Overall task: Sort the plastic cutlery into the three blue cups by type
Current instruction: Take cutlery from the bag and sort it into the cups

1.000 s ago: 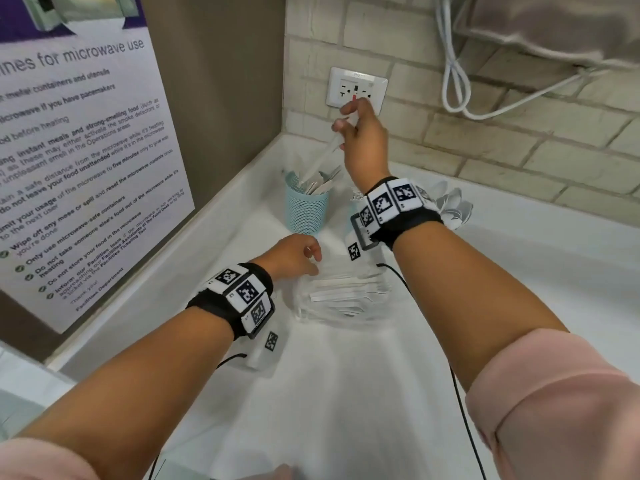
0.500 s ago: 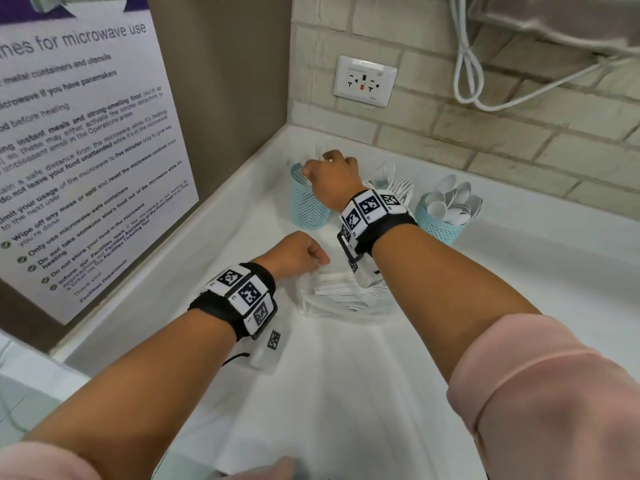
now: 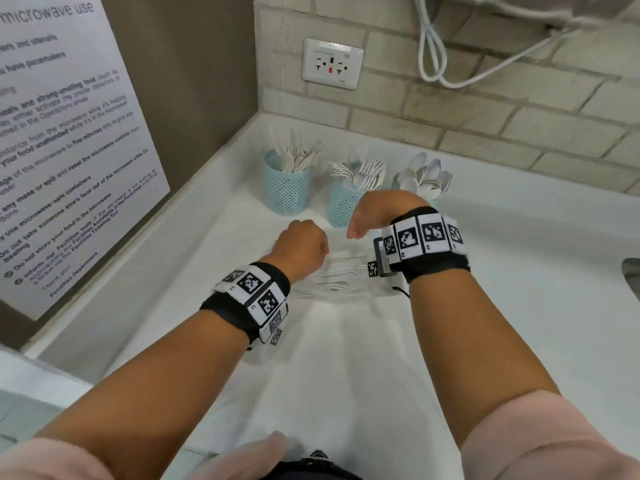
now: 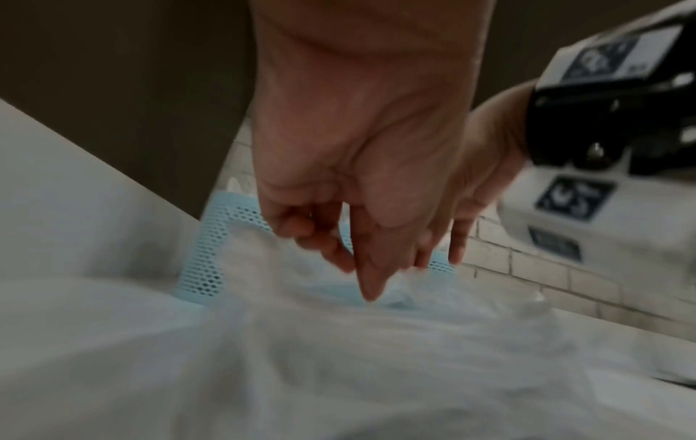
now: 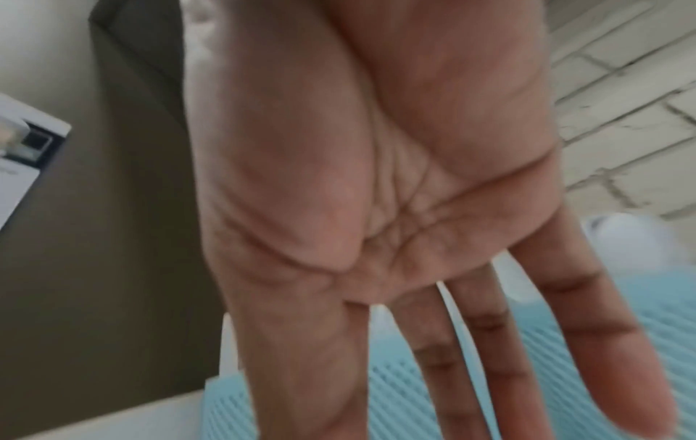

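Three blue mesh cups stand in a row at the back of the white counter [image 3: 346,358]: the left cup [image 3: 287,192] holds knives, the middle cup [image 3: 343,206] forks, the right cup [image 3: 398,183] spoons [image 3: 424,174]. In front of them lies a clear plastic bag [image 3: 341,273] of white cutlery. My left hand [image 3: 303,247] sits at the bag's left edge. In the left wrist view its fingers [image 4: 320,238] are curled against the bag's film [image 4: 339,357]. My right hand [image 3: 375,211] hovers above the bag, before the middle cup. Its fingers [image 5: 489,342] are straight and it holds nothing.
A brick wall with a socket [image 3: 332,64] and a looped white cable [image 3: 433,46] rises behind the cups. A side wall with a microwave notice [image 3: 69,133] closes the left. The counter runs on to the right and toward me.
My right hand carried a white piece up, lowered it into the left cup, let go, and came back empty above the bag. The left hand stayed at the bag.
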